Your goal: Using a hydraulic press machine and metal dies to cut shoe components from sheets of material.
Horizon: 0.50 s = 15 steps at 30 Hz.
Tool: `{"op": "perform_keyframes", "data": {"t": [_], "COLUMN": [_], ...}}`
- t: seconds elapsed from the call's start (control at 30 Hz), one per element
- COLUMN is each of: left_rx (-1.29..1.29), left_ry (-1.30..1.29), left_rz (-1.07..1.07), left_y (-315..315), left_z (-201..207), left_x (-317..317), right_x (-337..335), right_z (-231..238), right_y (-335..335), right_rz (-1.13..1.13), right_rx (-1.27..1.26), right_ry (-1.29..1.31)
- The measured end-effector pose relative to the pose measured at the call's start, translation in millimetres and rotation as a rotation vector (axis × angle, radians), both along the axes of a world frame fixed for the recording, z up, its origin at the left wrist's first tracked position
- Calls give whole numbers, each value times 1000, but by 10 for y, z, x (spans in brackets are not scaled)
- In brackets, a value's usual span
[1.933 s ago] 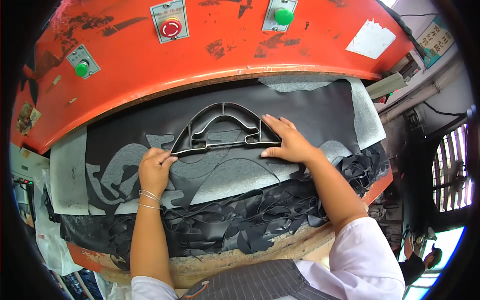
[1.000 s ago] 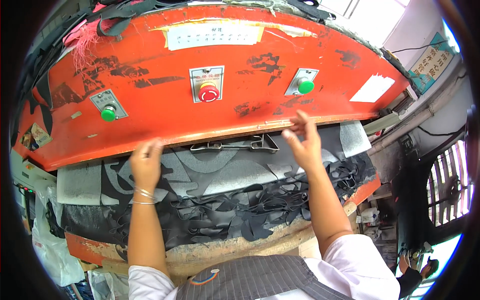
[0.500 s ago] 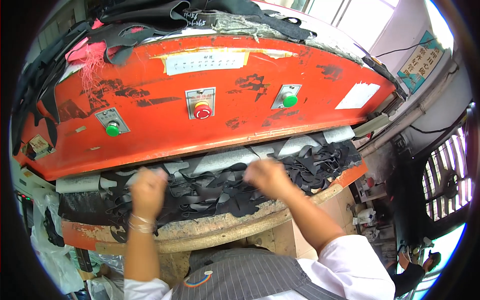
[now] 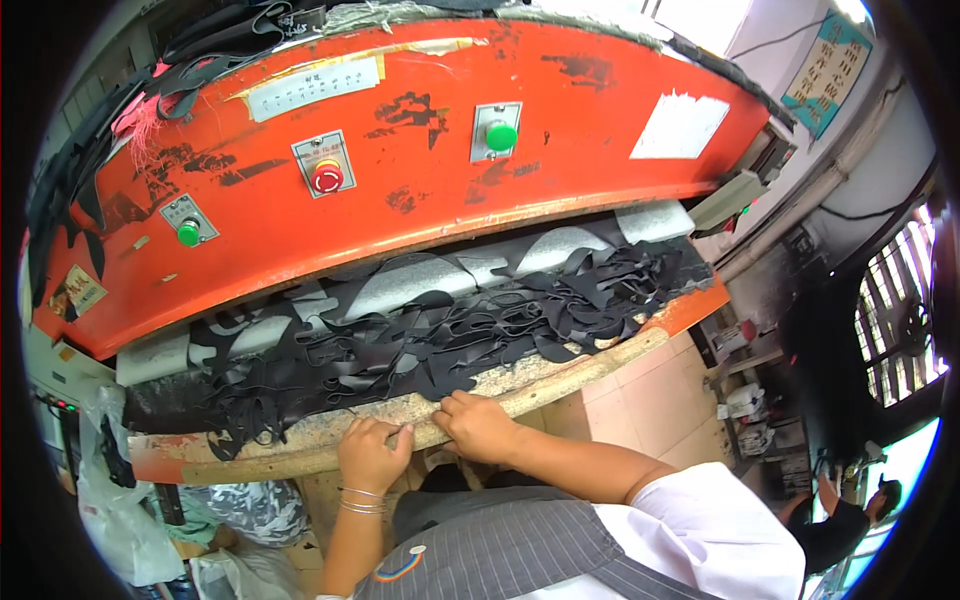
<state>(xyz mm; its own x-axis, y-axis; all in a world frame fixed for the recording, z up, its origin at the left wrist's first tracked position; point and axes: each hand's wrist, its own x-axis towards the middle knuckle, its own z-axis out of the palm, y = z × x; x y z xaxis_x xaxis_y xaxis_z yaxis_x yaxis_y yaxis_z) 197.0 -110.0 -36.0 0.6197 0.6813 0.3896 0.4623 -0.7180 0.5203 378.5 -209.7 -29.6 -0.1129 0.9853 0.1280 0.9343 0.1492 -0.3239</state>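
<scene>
My left hand (image 4: 373, 462), with thin bangles at the wrist, is at the worn front edge (image 4: 560, 388) of the machine bed, its fingers curled and its thumb pointing right. Just to its right, my right hand (image 4: 480, 428) rests at the same edge with bent fingers, beside a hanging flap of black scrap. Whether either hand grips the edge or a small piece cannot be seen. Beyond both hands, a tangled heap of thin black leather-like offcuts (image 4: 450, 335) covers the bed. White sheet material (image 4: 405, 285) with curved cut-outs lies behind the heap, under the orange machine beam (image 4: 400, 225).
The beam carries a red stop button (image 4: 327, 178) and two green buttons, one at left (image 4: 189, 233) and one at right (image 4: 501, 136). Black material (image 4: 230, 35) is piled on top. Plastic bags (image 4: 120, 500) hang at lower left. Another person (image 4: 845, 530) is at far lower right.
Both hands have come back from over the offcuts to the front edge and closer together. My view has shifted, so the machine appears farther left and higher.
</scene>
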Motion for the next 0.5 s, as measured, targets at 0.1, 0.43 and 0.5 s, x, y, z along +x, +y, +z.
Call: {"op": "perform_keyframes", "data": {"t": [0.1, 0.43, 0.5], "left_rx": [-34, -626, -539], "left_ry": [29, 164, 130], "left_rz": [11, -4, -1], "left_y": [-1, 483, 698], "left_z": [43, 505, 699], "left_x": [29, 156, 383], "right_x": [77, 1745, 1922], "right_z": [77, 549, 487], "right_y": [42, 2361, 2713], "right_rz": [39, -650, -654], "right_rx": [-71, 128, 14], "right_ry": [-22, 96, 66]}}
